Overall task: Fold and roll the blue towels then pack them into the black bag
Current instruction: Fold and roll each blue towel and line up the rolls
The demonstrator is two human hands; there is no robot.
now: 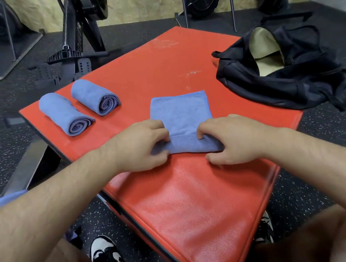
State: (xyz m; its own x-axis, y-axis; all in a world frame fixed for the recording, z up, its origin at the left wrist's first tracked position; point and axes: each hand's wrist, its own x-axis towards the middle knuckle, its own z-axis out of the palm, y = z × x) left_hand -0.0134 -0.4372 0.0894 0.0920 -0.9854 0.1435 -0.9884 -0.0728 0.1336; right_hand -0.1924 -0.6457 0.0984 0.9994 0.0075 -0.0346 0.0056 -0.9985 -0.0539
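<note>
We see a red padded vinyl mat on speckled black gym flooring. Our left hand and right hand each grasp the half-rolled blue microfibre towel.

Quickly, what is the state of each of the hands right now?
Left hand: fingers curled, gripping the rolled near end of the folded blue cloth towel.
Right hand: gripping the same roll at its other side.

Rolled towels lie left, half-rolled towel centre, open black bag right
</note>
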